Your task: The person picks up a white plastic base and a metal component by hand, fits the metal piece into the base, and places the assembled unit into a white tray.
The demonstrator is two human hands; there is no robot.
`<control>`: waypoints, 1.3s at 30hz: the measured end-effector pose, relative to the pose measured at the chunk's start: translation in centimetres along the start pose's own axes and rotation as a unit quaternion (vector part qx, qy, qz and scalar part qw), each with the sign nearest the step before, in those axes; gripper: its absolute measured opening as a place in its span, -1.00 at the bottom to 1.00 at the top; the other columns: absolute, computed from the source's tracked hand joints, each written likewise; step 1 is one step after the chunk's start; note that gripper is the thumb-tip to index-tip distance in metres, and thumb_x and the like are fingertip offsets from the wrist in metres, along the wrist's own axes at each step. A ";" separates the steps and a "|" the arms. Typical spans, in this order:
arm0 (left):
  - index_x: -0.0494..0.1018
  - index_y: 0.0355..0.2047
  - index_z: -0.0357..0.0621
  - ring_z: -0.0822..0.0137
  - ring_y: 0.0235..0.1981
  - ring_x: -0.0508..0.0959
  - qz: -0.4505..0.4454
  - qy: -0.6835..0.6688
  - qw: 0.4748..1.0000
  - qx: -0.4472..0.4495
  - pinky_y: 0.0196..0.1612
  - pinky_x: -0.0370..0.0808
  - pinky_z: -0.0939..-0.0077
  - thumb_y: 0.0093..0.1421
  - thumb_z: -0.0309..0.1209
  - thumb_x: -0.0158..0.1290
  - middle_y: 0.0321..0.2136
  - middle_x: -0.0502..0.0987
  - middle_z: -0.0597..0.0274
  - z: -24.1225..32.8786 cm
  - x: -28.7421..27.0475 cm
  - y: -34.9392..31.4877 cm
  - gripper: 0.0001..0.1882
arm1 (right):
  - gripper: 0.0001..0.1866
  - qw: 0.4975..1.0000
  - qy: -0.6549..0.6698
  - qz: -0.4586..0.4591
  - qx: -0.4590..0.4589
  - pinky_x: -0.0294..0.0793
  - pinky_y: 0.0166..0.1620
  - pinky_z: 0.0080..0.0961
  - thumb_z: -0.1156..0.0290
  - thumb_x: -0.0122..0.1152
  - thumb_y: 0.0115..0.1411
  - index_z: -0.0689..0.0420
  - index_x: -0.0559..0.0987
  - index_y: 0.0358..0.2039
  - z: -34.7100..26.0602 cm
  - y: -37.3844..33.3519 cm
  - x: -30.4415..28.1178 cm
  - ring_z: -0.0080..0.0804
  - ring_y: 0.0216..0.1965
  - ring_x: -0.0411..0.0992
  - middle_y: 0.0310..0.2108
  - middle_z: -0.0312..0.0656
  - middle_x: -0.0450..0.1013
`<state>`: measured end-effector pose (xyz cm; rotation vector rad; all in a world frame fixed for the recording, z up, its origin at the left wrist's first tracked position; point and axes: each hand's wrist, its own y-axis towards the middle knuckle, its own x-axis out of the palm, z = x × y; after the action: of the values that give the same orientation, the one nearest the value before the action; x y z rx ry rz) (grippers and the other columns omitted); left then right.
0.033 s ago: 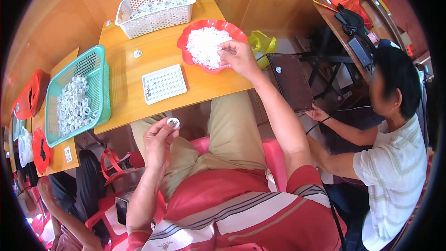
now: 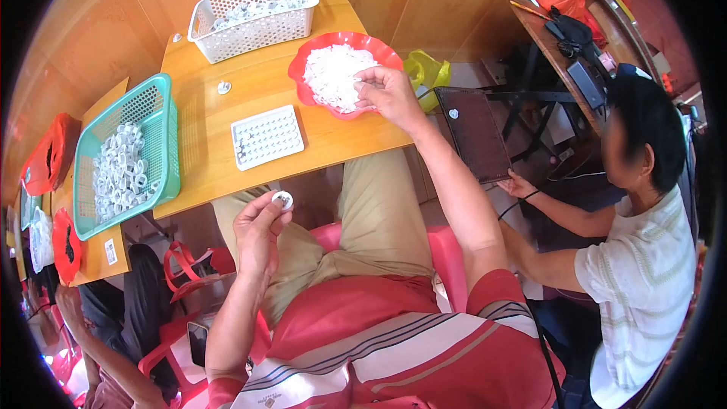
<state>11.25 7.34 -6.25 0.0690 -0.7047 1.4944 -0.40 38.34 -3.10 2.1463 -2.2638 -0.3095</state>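
My left hand [image 2: 256, 233] is closed in a pinch over my lap, near the table's front edge. Thumb and fingers grip a small white round plastic part [image 2: 283, 200] with a darker, metal-looking middle. My right hand [image 2: 390, 97] reaches to the right side of a red scalloped bowl [image 2: 298, 91], heaped with small white pieces [image 2: 333, 72]. Its thumb and fingertips are pinched together at the pile, and whatever lies between them is too small to make out. Left of the bowl, a white tray [image 2: 266, 136] with rows of small slots holds a few metal-looking bits at its left end.
A green basket [image 2: 168, 148] of white ring-shaped parts stands at the left. At the back is a white perforated basket [image 2: 216, 49]. One loose white part [image 2: 224, 88] lies on the table [image 2: 204, 151]. Right, a co-worker's hand [image 2: 518, 184] touches a dark board [image 2: 477, 136].
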 end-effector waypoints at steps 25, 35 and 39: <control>0.48 -0.09 -0.31 0.40 -0.30 0.61 -0.033 -0.007 0.999 -0.018 -0.24 0.60 0.62 0.22 -0.56 0.11 -0.25 0.59 0.16 -0.8 3.2 0.2 -0.76 | -0.85 0.999 0.031 -0.007 -0.038 0.54 -0.37 -0.68 0.48 0.21 0.23 0.32 0.57 -0.25 -3.2 -5.2 4.0 -0.67 -0.44 0.48 -0.40 -0.26 0.53; 0.52 -0.16 -0.28 0.38 -0.29 0.63 -0.034 -0.015 0.999 -0.014 -0.26 0.62 0.62 0.20 -0.59 0.11 -0.28 0.61 0.15 -1.1 3.3 -0.3 -0.82 | -0.86 0.969 0.088 0.194 -0.125 0.60 -0.41 -0.63 0.47 0.24 0.22 0.25 0.56 -0.23 -6.3 -6.0 -3.2 -0.64 -0.47 0.48 -0.42 -0.24 0.53; 0.52 -0.16 -0.27 0.38 -0.29 0.63 -0.044 -0.018 0.999 -0.006 -0.27 0.62 0.62 0.20 -0.59 0.11 -0.28 0.61 0.16 -1.3 3.2 -0.4 -0.82 | -0.86 0.950 0.080 0.263 -0.148 0.60 -0.41 -0.63 0.48 0.25 0.21 0.24 0.57 -0.24 -8.1 -6.6 -5.8 -0.63 -0.48 0.48 -0.42 -0.26 0.53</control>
<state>11.81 10.68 -5.62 0.1161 -0.7305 1.4068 7.62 42.67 4.67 1.3178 -2.3946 -0.4070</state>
